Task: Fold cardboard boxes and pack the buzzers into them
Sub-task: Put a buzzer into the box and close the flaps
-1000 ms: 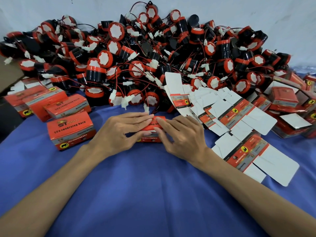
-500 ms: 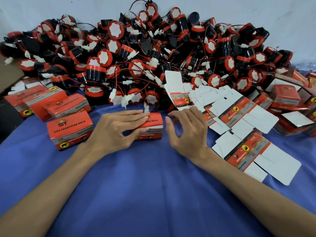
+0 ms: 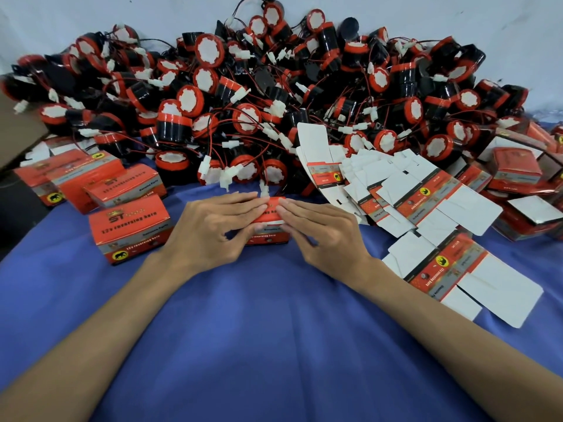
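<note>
A small red cardboard box (image 3: pixel 272 207) stands on the blue cloth at the centre, just in front of the buzzer pile. My left hand (image 3: pixel 213 229) lies over its left half, fingers flat on the top and thumb against the front face. My right hand (image 3: pixel 326 233) mirrors it on the right half, so both hands pinch the box and their fingertips almost meet on the lid. What is inside the box is hidden. A big heap of black-and-red buzzers (image 3: pixel 274 102) with red wires and white plugs fills the back.
Several closed red boxes (image 3: pixel 131 229) stand to the left of my hands. Flat unfolded box blanks (image 3: pixel 426 208) fan out on the right, with more red boxes (image 3: pixel 515 166) behind them. Blue cloth (image 3: pixel 274 330) covers the surface near me. A white wall backs the heap.
Half a second ago my right hand was lifted off the box while the left held it. The right hand has now come back onto the top, fingertips meeting the left's.
</note>
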